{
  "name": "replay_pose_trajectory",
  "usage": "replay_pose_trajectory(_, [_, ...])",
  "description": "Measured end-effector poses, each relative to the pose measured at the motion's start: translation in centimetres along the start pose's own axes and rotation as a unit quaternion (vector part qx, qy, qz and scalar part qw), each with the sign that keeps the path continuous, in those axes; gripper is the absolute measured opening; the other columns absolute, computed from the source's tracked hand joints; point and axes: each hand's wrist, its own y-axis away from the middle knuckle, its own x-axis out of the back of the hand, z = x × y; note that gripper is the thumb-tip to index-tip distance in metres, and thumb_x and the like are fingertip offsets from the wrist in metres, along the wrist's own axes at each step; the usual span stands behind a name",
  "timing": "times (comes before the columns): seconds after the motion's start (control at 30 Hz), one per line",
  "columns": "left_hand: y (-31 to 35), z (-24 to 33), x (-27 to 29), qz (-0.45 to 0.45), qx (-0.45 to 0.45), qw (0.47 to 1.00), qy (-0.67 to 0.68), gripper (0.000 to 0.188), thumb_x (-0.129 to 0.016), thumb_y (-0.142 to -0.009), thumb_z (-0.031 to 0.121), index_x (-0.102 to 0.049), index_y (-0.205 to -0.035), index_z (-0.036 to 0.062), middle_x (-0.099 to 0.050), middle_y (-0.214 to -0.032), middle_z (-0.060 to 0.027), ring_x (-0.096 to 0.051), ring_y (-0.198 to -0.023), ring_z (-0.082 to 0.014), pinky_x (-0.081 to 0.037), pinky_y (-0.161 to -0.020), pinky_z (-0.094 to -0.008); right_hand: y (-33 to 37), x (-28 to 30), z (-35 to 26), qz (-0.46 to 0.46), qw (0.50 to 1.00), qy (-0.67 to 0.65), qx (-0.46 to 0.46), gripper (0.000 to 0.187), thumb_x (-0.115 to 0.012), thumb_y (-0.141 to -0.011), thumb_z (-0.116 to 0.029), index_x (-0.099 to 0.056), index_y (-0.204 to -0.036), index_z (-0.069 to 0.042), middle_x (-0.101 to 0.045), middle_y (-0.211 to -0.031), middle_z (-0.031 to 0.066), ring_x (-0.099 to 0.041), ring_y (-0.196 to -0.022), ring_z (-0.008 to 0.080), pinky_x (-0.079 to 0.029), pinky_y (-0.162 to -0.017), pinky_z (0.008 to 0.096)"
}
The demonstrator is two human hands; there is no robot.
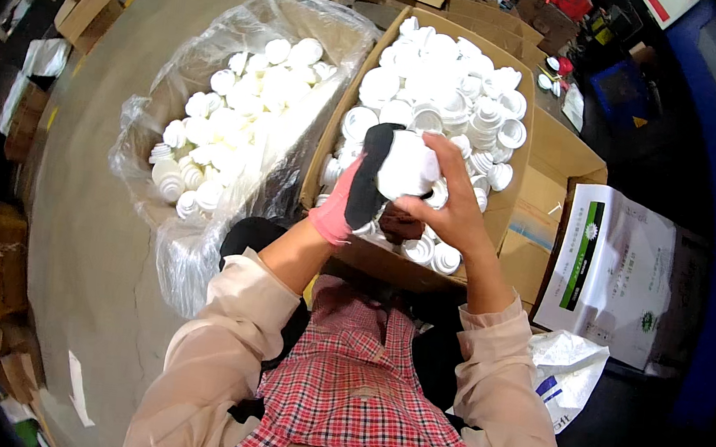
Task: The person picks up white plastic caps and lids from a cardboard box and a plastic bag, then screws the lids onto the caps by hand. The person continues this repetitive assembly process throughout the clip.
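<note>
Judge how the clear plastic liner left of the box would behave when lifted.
The clear plastic liner is likely floppy, since its film hangs in creases. It looks thin and see-through, so probably light. The rounded white pieces inside might roll as it shifts.

One part (pixel 408 168) lay between the left hand (pixel 362 189) and right hand (pixel 458 204), above a carton (pixel 371 262) filled with smaller parts (pixel 436 57); a parts-filled bag (pixel 185 245) stood left, a box (pixel 636 279) right.

Room above white parts (pixel 440 62); carton walls (pixel 389 263) around
</note>
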Motion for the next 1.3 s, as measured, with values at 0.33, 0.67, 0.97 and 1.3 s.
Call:
replay_pose_trajectory(0.33, [-0.6,4.1,-0.2,-0.031,-0.031,0.998,-0.048,0.052,-0.029,-0.105,0.042,-0.041,-0.140,0.0058,-0.055,-0.125,-0.0083,-0.055,-0.112,-0.0175,-0.045,-0.096,-0.0304,0.1,0.8,-1.7,0.019,0.992,-0.087,-0.094,0.071,-0.083,-0.066,-0.028,-0.053,-0.126,-0.004,-0.050,-0.115,0.0124,-0.053,-0.105,0.0276,-0.044,-0.091,0.0361])
replay_pose_trajectory(0.67, [-0.4,3.5,-0.2,-0.032,0.002,0.997,0.075,0.055,-0.021,-0.106,0.040,-0.040,-0.142,0.0030,-0.054,-0.130,-0.0083,-0.052,-0.116,-0.0159,-0.039,-0.103,-0.0293,0.1,-0.1,-3.0,0.081,0.994,0.064,0.034,0.074,-0.083,-0.065,-0.018,-0.050,-0.129,-0.003,-0.048,-0.118,0.0154,-0.051,-0.107,0.0318,-0.044,-0.092,0.0395])
replay_pose_trajectory(0.97, [-0.7,4.7,-0.5,-0.014,-0.020,0.999,0.041,0.056,-0.020,-0.106,0.041,-0.041,-0.141,0.0035,-0.054,-0.129,-0.0084,-0.052,-0.116,-0.0161,-0.039,-0.103,-0.0297,0.1,-0.1,-3.1,0.073,0.993,0.079,0.051,0.077,-0.083,-0.063,-0.013,-0.049,-0.132,-0.003,-0.048,-0.120,0.0158,-0.052,-0.109,0.0326,-0.045,-0.092,0.0399])
replay_pose_trajectory(1.3, [-0.4,3.0,0.0,-0.025,0.061,0.984,0.166,0.051,-0.052,-0.096,0.026,-0.042,-0.141,0.0031,-0.054,-0.131,-0.0089,-0.052,-0.117,-0.0165,-0.040,-0.101,-0.0300,0.2,-0.3,-3.2,0.066,0.994,0.072,0.044,0.078,-0.083,-0.062,-0.010,-0.050,-0.132,-0.003,-0.048,-0.119,0.0157,-0.052,-0.109,0.0328,-0.045,-0.091,0.0393])
